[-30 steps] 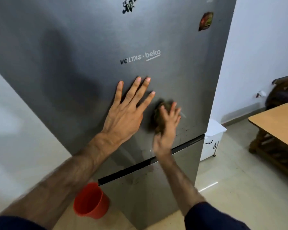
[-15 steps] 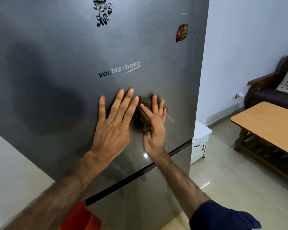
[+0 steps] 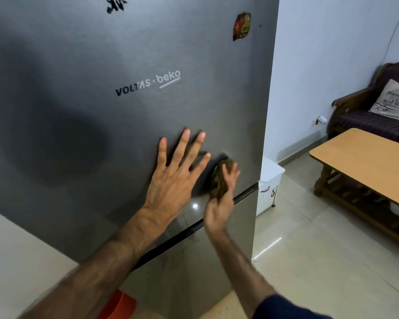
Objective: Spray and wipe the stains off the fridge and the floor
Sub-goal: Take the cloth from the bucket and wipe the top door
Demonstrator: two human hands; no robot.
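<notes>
- Tall grey brushed-metal fridge fills the left and middle of the view, branded "VOLTAS · beko" on the upper door.
- Left hand laid flat against the upper door below the lettering, fingers straight and spread, grasping nothing.
- Right hand just beside it to the right, motion-blurred, pressing a crumpled brown-green cloth to the door just above the dark gap between upper and lower doors; fingers look extended over the cloth, yet through the blur cannot tell whether curled round it or merely flat on it.
- Cloth touching the fridge door near its right edge, mostly under the right palm and fingers.
- Small dark specks on the lower door beneath the gap.
- Red and yellow sticker high on the door at right; black scribbled mark at the top edge.
- Orange plastic bucket partly visible at the foot of the fridge, bottom left.
- Glossy beige tiled floor to the right, bearing a light wooden low table.
- Dark wooden sofa with a printed grey cushion behind the table.
- Small white box-like unit between fridge and pale wall.
</notes>
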